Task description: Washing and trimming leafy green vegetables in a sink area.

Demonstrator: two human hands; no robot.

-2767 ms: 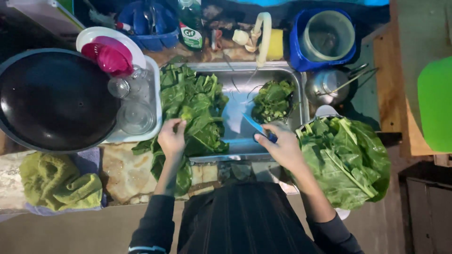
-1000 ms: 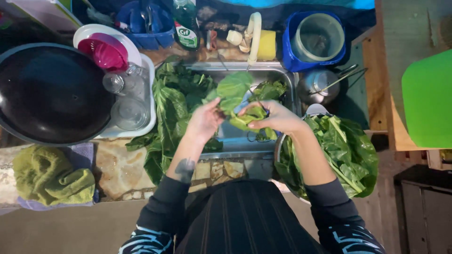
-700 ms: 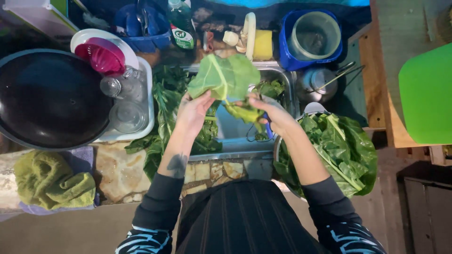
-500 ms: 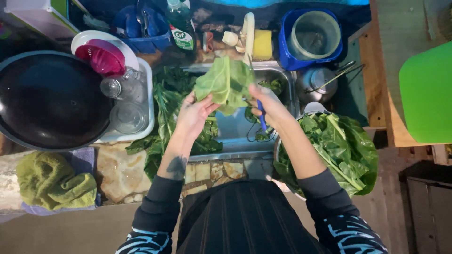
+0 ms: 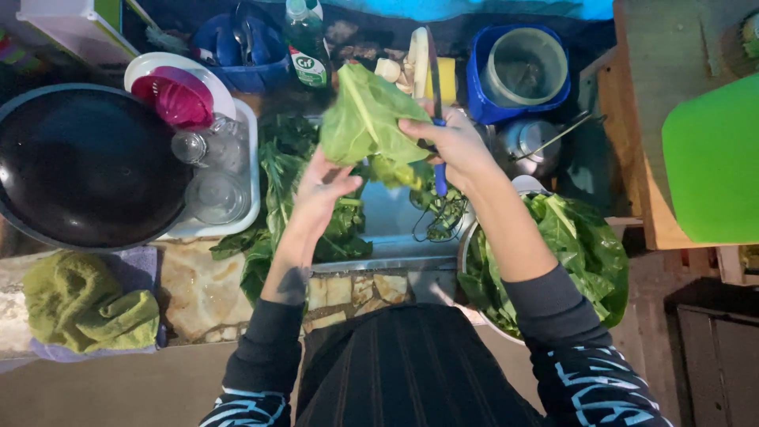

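At frame centre, the left hand [image 5: 320,190] and right hand [image 5: 451,142] grip a large green leaf [image 5: 368,119]; the right also holds a blue-handled knife [image 5: 439,170] over the sink [image 5: 391,217].

Light green leaf [image 5: 365,119], blue knife handle [image 5: 439,178], black wok [image 5: 83,166], pink strainer [image 5: 175,96], white plate [image 5: 154,65], olive-green towel [image 5: 87,300], blue tub [image 5: 482,103], bright green board [image 5: 711,158], black striped apron [image 5: 411,372].

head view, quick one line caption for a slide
Both hands hold a large green leaf over the sink, right hand also gripping a blue-handled knife.
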